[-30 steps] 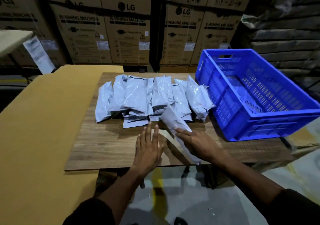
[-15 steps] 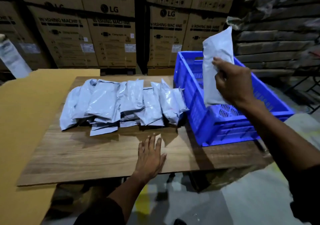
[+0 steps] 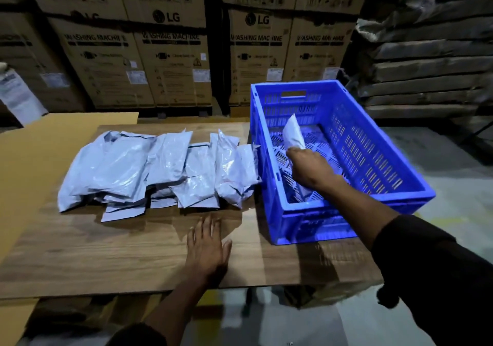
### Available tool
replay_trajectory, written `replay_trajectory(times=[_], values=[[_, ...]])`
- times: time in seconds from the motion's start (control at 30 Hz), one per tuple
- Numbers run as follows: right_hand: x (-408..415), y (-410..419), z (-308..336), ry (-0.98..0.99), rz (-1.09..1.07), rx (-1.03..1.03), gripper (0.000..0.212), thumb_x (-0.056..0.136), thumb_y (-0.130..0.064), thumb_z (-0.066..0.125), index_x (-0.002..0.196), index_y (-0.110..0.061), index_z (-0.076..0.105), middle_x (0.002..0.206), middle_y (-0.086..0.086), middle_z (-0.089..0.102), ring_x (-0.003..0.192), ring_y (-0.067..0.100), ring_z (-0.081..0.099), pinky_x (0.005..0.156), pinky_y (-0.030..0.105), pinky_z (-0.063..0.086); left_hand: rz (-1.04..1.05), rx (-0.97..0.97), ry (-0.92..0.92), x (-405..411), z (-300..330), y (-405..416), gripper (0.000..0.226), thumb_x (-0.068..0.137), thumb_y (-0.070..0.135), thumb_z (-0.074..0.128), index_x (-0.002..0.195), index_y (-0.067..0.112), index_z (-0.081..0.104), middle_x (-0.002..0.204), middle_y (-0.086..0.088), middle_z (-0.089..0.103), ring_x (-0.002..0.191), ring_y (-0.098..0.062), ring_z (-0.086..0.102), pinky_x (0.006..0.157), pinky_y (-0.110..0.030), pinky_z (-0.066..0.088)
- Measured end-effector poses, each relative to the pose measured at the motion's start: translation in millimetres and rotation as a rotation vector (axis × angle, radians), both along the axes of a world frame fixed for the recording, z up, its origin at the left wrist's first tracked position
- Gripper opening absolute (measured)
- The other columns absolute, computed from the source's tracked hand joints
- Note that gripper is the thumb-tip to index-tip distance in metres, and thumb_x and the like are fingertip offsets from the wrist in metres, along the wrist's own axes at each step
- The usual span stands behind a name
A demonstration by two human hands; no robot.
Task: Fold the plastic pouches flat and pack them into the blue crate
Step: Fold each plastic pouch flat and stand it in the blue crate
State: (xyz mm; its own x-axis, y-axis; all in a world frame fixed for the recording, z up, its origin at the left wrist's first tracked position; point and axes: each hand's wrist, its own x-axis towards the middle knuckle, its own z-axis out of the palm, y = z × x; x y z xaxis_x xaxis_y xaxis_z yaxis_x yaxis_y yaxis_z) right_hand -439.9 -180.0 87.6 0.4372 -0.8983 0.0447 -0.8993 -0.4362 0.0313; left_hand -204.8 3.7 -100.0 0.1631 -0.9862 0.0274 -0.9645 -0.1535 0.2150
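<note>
**A:** ok so where's the right hand [image 3: 310, 167] in this one? kinda dim.

**B:** It's inside the blue crate [image 3: 373, 143], reaching over the crate's near wall. Fingers are closed around the bottom end of a pouch [image 3: 293, 135], and the pouch sticks up from the fist, tilted a bit toward the crate's far wall. Can't tell if it's touching the crate floor.

**A:** and the left hand [image 3: 206, 247]?

**B:** Flat on the wooden board [image 3: 80, 255], just left of the crate's near corner. Fingers out straight, slightly spread, holding nothing. Palm down.

**A:** rest of the pouches?

**B:** The pile of pouches [image 3: 160, 169] is on the board, left of the crate, overlapping each other in a messy row. The rightmost one is up against the crate's left wall. The left hand is near the pile's front edge but not touching it.

**A:** anything else in the crate?

**B:** There's something pale low down by the crate's near wall under the wrist, too blurry to call. Behind the crate it's stacked cardboard boxes [image 3: 165, 52] with washing machine print.
</note>
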Motion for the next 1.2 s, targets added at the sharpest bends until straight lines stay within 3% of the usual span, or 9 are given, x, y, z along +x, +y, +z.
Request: replay_trajectory(times=[0.43, 0.6, 0.93, 1.1, 1.2], values=[[2.5, 28.0, -2.7, -0.012, -0.069, 0.041, 0.019, 0.084, -0.002, 0.051, 0.102, -0.001, 0.057, 0.104, 0.028, 0.064, 0.094, 0.044, 0.062, 0.067, 0.04, 0.04, -0.04, -0.057, -0.003, 0.8, -1.2, 1.1, 0.069, 0.084, 0.05, 0.043, 0.131, 0.004, 0.062, 0.137, -0.021, 0.057, 0.124, -0.038, 0.049, 0.103, -0.056, 0.032], [10.2, 42.5, -6.0, -0.041, -0.084, 0.076, 0.018, 0.084, -0.003, 0.053, 0.101, -0.002, 0.057, 0.105, 0.028, 0.064, 0.095, 0.046, 0.062, 0.072, 0.043, 0.048, -0.044, -0.072, -0.021, 2.4, -2.5, 2.7, 0.067, 0.087, 0.049, 0.042, 0.131, 0.004, 0.064, 0.135, -0.024, 0.059, 0.121, -0.04, 0.051, 0.103, -0.054, 0.032], [31.0, -7.1, -36.2, 0.001, 0.138, 0.14, 0.032, 0.086, -0.01, 0.058, 0.118, -0.006, 0.059, 0.124, 0.017, 0.059, 0.11, 0.043, 0.062, 0.082, 0.048, 0.051, 0.022, -0.17, -0.043, 13.2, -11.0, 20.6, 0.06, 0.092, 0.044, 0.047, 0.134, 0.003, 0.061, 0.14, -0.019, 0.055, 0.129, -0.039, 0.05, 0.107, -0.055, 0.035], [34.6, -24.8, -57.8, 0.02, 0.179, 0.211, 0.05, 0.086, -0.007, 0.065, 0.133, -0.004, 0.051, 0.135, 0.023, 0.046, 0.108, 0.047, 0.061, 0.085, 0.051, 0.053, 0.037, -0.16, -0.052, 13.5, -10.2, 19.3, 0.06, 0.092, 0.045, 0.046, 0.135, 0.006, 0.059, 0.142, -0.018, 0.054, 0.13, -0.039, 0.049, 0.107, -0.055, 0.035], [33.4, -32.3, -66.7, -0.006, 0.172, 0.282, 0.075, 0.088, -0.005, 0.061, 0.153, -0.006, 0.023, 0.16, 0.025, 0.011, 0.112, 0.051, 0.059, 0.089, 0.054, 0.05, 0.047, -0.148, -0.053, 12.7, -7.3, 19.1, 0.06, 0.091, 0.045, 0.046, 0.135, 0.007, 0.059, 0.142, -0.017, 0.054, 0.13, -0.039, 0.048, 0.107, -0.055, 0.035]])
